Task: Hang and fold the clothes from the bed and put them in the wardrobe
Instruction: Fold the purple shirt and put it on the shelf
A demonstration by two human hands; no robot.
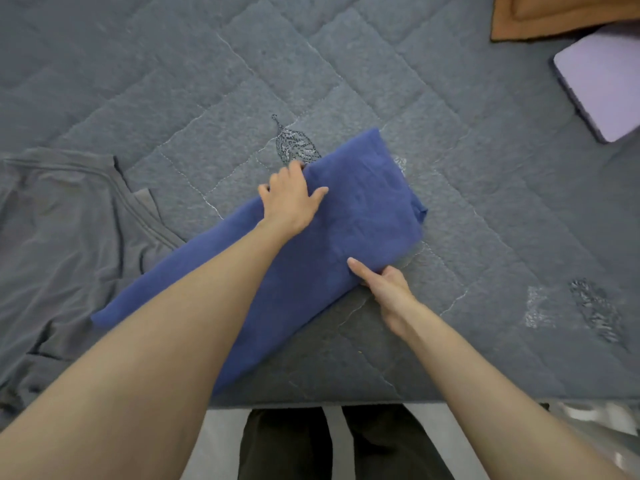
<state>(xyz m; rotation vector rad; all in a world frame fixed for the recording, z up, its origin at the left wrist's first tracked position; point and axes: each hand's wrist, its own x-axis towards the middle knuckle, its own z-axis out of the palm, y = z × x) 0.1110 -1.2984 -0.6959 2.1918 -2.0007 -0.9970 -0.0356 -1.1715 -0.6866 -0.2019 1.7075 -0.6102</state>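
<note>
A blue garment (360,209), folded into a long strip, lies slantwise on the grey quilted bed (173,81), one end doubled over at the upper right. My left hand (291,199) grips the far edge of the folded part, fingertips tucked under, thumb on top. At the near edge my right hand (384,282) pinches the same fold, thumb on top and fingers beneath the cloth. A grey garment (69,237) lies spread out and unfolded at the left of the bed.
A lilac box-like object (602,84) sits at the right of the bed, below an orange-brown cushion (540,15) in the far right corner. The bed's near edge runs just before my legs (346,445), with pale floor below.
</note>
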